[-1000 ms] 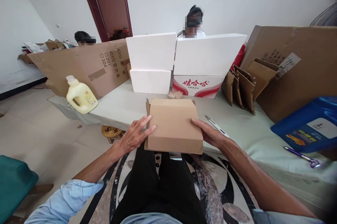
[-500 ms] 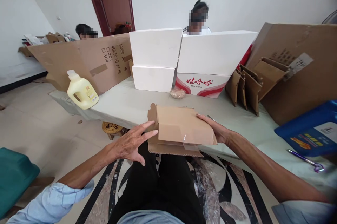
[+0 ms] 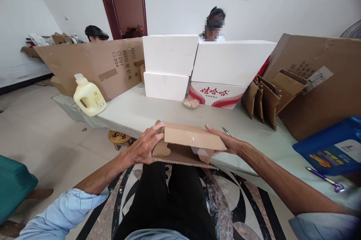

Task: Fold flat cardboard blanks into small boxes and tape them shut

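A small brown cardboard box [image 3: 188, 143] rests at the near edge of the table [image 3: 135, 114], above my lap. Its lid is partly lifted and side flaps show beneath it. My left hand [image 3: 143, 146] grips the box's left end, fingers curled over the corner and a flap. My right hand [image 3: 228, 143] holds the right end, fingers stretched along the lid's edge. A piece of clear tape shines on the lid.
A yellow detergent jug [image 3: 88, 96] stands at the table's left. White boxes [image 3: 169, 65] and a red-printed carton [image 3: 217, 93] are stacked behind; folded cardboard [image 3: 265, 101] leans right. A blue bin [image 3: 332, 146], purple pen [image 3: 324, 180] and scissors [image 3: 227, 131] lie nearby. Two people sit behind.
The box has tipped from showing its flat top to lying low with the lid raised. My left hand, off the box half a second ago, has closed on its left end.
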Available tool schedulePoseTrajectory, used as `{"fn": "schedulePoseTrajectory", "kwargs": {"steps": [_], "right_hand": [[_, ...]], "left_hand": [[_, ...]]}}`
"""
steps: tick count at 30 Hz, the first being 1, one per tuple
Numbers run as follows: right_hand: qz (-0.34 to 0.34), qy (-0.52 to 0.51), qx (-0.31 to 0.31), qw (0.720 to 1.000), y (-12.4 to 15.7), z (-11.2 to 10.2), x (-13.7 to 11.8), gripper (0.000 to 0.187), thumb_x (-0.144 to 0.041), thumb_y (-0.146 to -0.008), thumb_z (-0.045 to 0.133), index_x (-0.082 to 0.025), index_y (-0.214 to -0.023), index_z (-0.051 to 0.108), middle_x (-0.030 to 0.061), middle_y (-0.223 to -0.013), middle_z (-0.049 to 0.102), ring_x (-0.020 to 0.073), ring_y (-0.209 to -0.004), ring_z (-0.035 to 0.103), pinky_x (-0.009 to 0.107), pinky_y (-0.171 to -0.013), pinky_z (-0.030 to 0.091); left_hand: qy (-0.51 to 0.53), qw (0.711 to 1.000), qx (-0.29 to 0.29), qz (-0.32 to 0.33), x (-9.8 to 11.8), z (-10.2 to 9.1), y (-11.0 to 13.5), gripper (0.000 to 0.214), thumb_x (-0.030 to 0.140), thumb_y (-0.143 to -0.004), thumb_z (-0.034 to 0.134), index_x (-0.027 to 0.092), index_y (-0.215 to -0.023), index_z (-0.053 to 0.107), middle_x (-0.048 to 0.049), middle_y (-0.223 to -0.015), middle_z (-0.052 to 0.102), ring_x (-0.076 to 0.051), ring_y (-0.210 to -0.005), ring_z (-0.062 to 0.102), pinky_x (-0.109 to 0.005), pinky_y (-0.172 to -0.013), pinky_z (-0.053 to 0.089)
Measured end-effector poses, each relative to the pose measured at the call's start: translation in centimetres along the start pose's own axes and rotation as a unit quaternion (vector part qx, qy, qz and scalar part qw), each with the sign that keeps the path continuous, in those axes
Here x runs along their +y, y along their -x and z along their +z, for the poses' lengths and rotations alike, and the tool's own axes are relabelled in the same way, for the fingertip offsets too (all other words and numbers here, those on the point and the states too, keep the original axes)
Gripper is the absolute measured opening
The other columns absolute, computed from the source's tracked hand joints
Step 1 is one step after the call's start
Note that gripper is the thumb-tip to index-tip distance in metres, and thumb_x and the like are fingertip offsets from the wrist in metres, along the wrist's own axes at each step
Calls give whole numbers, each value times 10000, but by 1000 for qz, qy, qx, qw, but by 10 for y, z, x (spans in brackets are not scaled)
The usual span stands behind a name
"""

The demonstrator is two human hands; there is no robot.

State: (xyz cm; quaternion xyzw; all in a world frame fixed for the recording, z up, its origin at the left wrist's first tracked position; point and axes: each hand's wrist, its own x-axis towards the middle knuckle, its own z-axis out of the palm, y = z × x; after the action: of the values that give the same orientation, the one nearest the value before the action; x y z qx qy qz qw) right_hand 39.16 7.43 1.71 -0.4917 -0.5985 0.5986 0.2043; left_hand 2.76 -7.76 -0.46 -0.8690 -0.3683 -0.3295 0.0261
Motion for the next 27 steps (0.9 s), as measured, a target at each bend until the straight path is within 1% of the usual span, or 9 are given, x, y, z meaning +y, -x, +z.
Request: {"fn": "schedulePoseTrajectory", "kwargs": {"steps": [2,4,6,8,12,16,21,24,27], "right_hand": [[-37,41,54,997,4,-5,-13,659,-864,-850,741,-240,-1057,790,144,-1075,803,392,-1143,733,563,-917,694],[-143,76,103,981,16,-6,-33,673,-843,-843,778,-265,-1187,793,117,-1284,783,390,-1319,667,577,-1151,579],[-249,128,90,956,31,-3,-52,677,-790,-856,817,-299,-1320,773,86,-1431,731,388,-1414,608,585,-1278,445],[-334,199,68,919,43,4,-67,660,-727,-868,851,-322,-1381,761,73,-1499,689,390,-1458,570,580,-1309,393],[-433,309,40,846,39,26,-76,633,-649,-917,842,-328,-1450,727,94,-1501,677,390,-1430,592,577,-1237,472],[-484,353,50,799,19,45,-76,332,-507,-1061,697,-279,-1282,794,113,-1281,763,322,-1178,730,465,-1030,594],[-513,316,38,797,7,56,-83,267,-393,-1114,611,-239,-1007,802,75,-1003,775,247,-925,734,364,-814,569],[-509,311,13,803,2,61,-83,296,-409,-1118,610,-231,-976,799,76,-973,779,238,-875,725,356,-785,551],[-503,321,16,802,-2,67,-79,335,-423,-1127,579,-229,-961,795,92,-1002,783,252,-924,727,366,-825,547]], "left_hand": [[33,999,7,-33,-2,0,-1,938,337,-861,883,197,-1622,352,-309,-1661,403,-451,-1599,438,-598,-1200,533],[59,996,20,-66,-6,0,-1,971,301,-841,889,205,-1634,338,-280,-1632,414,-438,-1584,449,-575,-1202,540],[80,993,28,-88,-10,-1,0,989,288,-810,911,209,-1625,357,-259,-1616,422,-441,-1571,455,-577,-1211,531],[97,990,27,-101,-13,-1,0,995,288,-779,940,206,-1602,386,-251,-1612,421,-449,-1562,459,-583,-1220,518],[126,984,16,-123,-15,-2,-1,940,392,-809,952,208,-1567,427,-255,-1632,401,-456,-1560,460,-575,-1185,541],[153,979,47,-124,-15,0,-1,1011,496,-836,942,243,-1628,367,-265,-1697,339,-462,-1592,417,-578,-1141,573],[97,986,123,-61,-20,-1,-2,1176,522,-827,953,312,-1725,224,-270,-1732,306,-476,-1615,381,-634,-1129,574],[24,994,107,-17,-23,-7,-3,1125,444,-847,953,331,-1725,260,-263,-1753,294,-473,-1618,387,-688,-1203,499],[-5,997,74,-13,-24,-14,-3,1066,414,-861,943,310,-1713,311,-267,-1725,359,-458,-1584,448,-667,-1209,507]]}}
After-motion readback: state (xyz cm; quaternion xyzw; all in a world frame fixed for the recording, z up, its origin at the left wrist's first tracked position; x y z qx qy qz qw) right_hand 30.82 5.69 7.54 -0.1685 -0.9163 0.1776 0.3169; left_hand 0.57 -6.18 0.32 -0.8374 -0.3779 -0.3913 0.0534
